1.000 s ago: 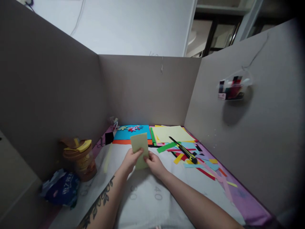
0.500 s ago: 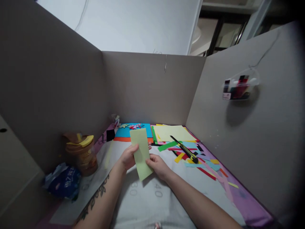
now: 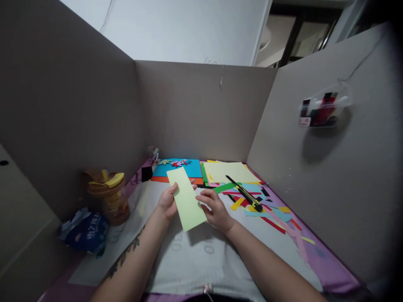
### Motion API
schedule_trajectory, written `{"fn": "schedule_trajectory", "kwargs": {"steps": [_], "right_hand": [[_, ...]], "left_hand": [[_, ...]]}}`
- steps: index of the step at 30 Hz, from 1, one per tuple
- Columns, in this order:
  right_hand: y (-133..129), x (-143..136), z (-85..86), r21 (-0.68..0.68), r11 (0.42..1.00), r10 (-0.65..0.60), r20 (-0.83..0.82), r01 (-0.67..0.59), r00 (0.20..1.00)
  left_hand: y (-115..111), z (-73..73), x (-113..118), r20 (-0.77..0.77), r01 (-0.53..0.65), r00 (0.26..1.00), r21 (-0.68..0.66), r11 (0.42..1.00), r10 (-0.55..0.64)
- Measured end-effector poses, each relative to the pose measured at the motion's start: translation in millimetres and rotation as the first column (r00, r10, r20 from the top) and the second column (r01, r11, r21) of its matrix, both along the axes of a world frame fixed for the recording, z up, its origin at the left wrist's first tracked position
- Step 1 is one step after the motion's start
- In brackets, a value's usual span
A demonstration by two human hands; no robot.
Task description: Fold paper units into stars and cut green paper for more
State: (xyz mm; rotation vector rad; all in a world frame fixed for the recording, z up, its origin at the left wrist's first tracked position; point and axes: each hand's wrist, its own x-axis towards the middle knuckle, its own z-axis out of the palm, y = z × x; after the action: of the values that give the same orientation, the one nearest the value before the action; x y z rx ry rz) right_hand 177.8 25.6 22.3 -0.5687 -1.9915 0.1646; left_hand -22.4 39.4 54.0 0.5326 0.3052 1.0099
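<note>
A pale green rectangle of paper (image 3: 187,200) is held up at a tilt above the white mat. My left hand (image 3: 168,201) grips its left edge, the thumb on the front and the other fingers behind. Beside the paper's right edge is my right hand (image 3: 218,210), its fingers apart and curved; whether a fingertip touches the paper is unclear. A black and yellow utility knife (image 3: 248,195) lies on coloured paper strips to the right. Beyond the paper, small cut paper stars (image 3: 179,163) lie on a blue sheet (image 3: 193,170).
Pale yellow sheets (image 3: 229,172) lie at the back. Paper strips (image 3: 277,225) spread over the right side of the white mat (image 3: 195,268). A brown cup (image 3: 115,201) and a blue packet (image 3: 86,233) stand at the left. Grey panels (image 3: 201,113) enclose the table.
My right hand has loosened its pinch on the paper's right edge and spread its fingers. The paper, still in my left hand, now shows wider and more tilted. The view has shifted slightly.
</note>
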Motion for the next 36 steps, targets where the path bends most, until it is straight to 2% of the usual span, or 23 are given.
{"fn": "schedule_trajectory", "kwargs": {"steps": [6,9,12,14,15,16,18,21,22,23,26,30,33,34,36], "right_hand": [[-14,-4,2.3,0.117,0.993,0.013,0.158,-0.032,0.987],[-18,-4,3.4,0.112,0.993,0.010,0.144,-0.027,0.990],[-16,-5,-1.9,0.024,1.000,-0.006,0.086,0.004,0.996],[-12,-9,-9.6,-0.145,0.989,-0.024,0.026,0.028,0.999],[-9,-12,-14.2,-0.271,0.962,-0.040,-0.024,0.032,0.999],[-7,-16,-18.9,-0.410,0.912,-0.063,-0.088,0.021,0.994],[-3,-24,-26.9,-0.633,0.770,-0.070,-0.210,-0.081,0.975],[-2,-33,-30.9,-0.723,0.597,0.143,-0.329,-0.347,0.933],[-2,-35,-29.9,-0.714,0.567,0.208,-0.358,-0.410,0.910],[-3,-37,-28.3,-0.698,0.561,0.237,-0.379,-0.445,0.894],[-7,-39,-23.3,-0.664,0.624,0.203,-0.372,-0.413,0.906],[-8,-39,-24.8,-0.672,0.649,0.217,-0.284,-0.356,0.934],[-5,-30,-25.2,-0.611,0.782,0.008,-0.187,-0.123,0.982],[-4,-25,-23.5,-0.550,0.834,-0.056,-0.156,-0.040,0.986],[-2,-14,-17.2,-0.378,0.924,-0.108,-0.093,0.065,0.990]], "left_hand": [[3,-1.6,-2,-0.061,-0.108,0.992,0.039,0.993,0.110],[2,-0.4,-4,-0.201,-0.217,0.947,0.175,0.960,0.251],[-4,0.9,-2,-0.307,-0.235,0.880,0.380,0.895,0.362],[-7,0.6,0,-0.352,-0.186,0.858,0.465,0.865,0.374],[-8,0.1,1,-0.371,-0.161,0.852,0.488,0.858,0.371],[-9,-0.8,2,-0.384,-0.142,0.847,0.504,0.852,0.368],[-9,-2.8,2,-0.404,-0.100,0.845,0.525,0.845,0.350],[-9,-5.3,1,-0.421,-0.034,0.854,0.543,0.839,0.307],[-9,-5.7,2,-0.423,-0.020,0.856,0.546,0.837,0.296],[-9,-5.9,2,-0.422,-0.014,0.859,0.547,0.837,0.290],[-11,-5.6,5,-0.415,-0.025,0.862,0.539,0.842,0.291],[-9,-4.3,7,-0.386,-0.103,0.866,0.483,0.869,0.318],[-4,-1.4,3,-0.247,-0.263,0.906,0.308,0.915,0.343],[-3,0.0,0,-0.190,-0.285,0.925,0.227,0.931,0.329],[0,2.6,-4,-0.084,-0.251,0.962,0.095,0.963,0.259]]}}
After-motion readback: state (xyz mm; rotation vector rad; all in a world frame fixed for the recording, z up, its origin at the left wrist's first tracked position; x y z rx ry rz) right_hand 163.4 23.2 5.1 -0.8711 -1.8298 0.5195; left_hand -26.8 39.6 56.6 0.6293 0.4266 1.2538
